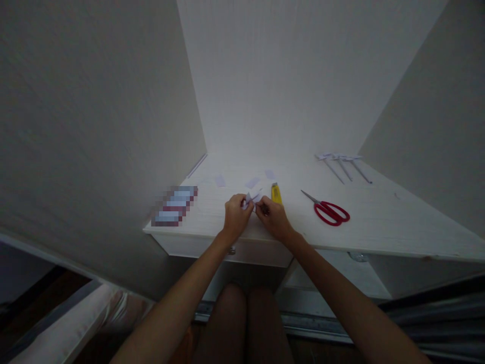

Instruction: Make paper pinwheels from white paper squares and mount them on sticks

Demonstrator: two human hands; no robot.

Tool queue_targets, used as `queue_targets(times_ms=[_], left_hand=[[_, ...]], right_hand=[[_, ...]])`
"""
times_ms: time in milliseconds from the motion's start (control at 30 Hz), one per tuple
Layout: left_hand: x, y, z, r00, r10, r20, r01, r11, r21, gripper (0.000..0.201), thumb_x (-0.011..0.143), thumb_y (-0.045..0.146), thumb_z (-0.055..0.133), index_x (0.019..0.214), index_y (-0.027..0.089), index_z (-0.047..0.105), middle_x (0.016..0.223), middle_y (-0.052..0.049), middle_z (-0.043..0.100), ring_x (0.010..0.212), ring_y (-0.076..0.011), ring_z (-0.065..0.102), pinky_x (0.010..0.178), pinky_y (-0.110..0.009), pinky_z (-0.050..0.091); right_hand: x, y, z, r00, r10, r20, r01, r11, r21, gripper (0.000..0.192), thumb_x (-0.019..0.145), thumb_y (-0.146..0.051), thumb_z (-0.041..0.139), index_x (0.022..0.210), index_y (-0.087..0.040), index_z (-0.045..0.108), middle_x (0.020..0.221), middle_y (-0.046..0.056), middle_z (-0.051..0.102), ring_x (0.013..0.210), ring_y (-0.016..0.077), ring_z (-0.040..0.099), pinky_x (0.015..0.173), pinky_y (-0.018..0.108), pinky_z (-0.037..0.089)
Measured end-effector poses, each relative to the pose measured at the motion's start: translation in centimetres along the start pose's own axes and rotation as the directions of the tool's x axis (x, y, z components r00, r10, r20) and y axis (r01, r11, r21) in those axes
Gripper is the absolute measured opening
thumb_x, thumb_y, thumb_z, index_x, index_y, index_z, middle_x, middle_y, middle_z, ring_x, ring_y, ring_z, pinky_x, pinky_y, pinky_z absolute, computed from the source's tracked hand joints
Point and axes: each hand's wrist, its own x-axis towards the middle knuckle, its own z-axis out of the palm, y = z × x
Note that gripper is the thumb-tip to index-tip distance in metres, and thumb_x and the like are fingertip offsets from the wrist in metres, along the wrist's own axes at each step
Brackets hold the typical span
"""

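Above the front of the white desktop, my left hand (237, 214) pinches a small folded white paper piece (250, 198) from the left. Its other side is pinched by my right hand (273, 214), so both sets of fingertips meet at the paper. Fingers hide part of its shape. A yellow utility knife (276, 192) lies just behind my right hand, its lower end covered by that hand. Beyond my hands are loose paper pieces: one on the left (220, 181), one in the middle (252, 182) and one on the right (269, 174).
Red-handled scissors (330, 212) lie to the right. Several thin paper sticks with folded tops (340, 161) rest at the back right. A blurred-out object (175, 206) is at the left edge, with a thin strip (197, 166) by the left wall. Walls enclose three sides.
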Motion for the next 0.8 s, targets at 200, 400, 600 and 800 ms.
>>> queue_targets(times_ms=[200,400,600,800], left_hand=[[-0.1,0.3,-0.3,1.000,0.010,0.003,-0.010,1.000,0.019,0.013,0.072,0.020,0.052,0.059,0.016,0.050,0.056,0.003,0.046,0.055,-0.0095,0.040,0.054,-0.022,0.030],[-0.1,0.2,-0.3,0.999,0.039,-0.004,-0.039,0.999,-0.001,0.011,0.072,0.020,0.052,0.062,0.015,0.052,0.057,0.003,0.046,0.056,-0.0099,0.041,0.054,-0.022,0.031],[-0.1,0.1,-0.2,0.998,0.040,-0.047,-0.040,0.999,-0.006,0.014,0.072,0.019,0.051,0.059,0.016,0.049,0.056,0.003,0.044,0.055,-0.0098,0.041,0.054,-0.022,0.030],[-0.1,0.1,-0.5,0.995,-0.076,-0.064,0.071,0.995,-0.077,0.019,0.072,0.022,0.051,0.055,0.017,0.044,0.052,0.005,0.040,0.054,-0.0095,0.040,0.051,-0.021,0.029]], right_hand=[[0.0,-0.2,0.0,0.999,-0.008,0.036,0.008,1.000,-0.008,0.013,0.079,-0.019,0.043,0.066,-0.019,0.040,0.058,-0.002,0.049,0.052,0.0100,0.044,0.053,0.022,0.035],[-0.1,-0.6,0.1,0.998,-0.060,0.026,0.062,0.995,-0.073,0.014,0.079,-0.016,0.039,0.065,-0.020,0.037,0.060,0.000,0.049,0.054,0.0115,0.044,0.054,0.023,0.034],[0.4,-0.8,0.6,0.993,0.107,-0.044,-0.100,0.987,0.128,0.011,0.078,-0.024,0.045,0.069,-0.019,0.041,0.055,-0.003,0.049,0.048,0.0096,0.045,0.050,0.021,0.035],[0.6,-1.3,1.3,1.000,0.025,-0.020,-0.025,0.999,-0.043,0.013,0.079,-0.018,0.040,0.066,-0.020,0.038,0.058,0.000,0.051,0.052,0.0117,0.046,0.052,0.023,0.035]])
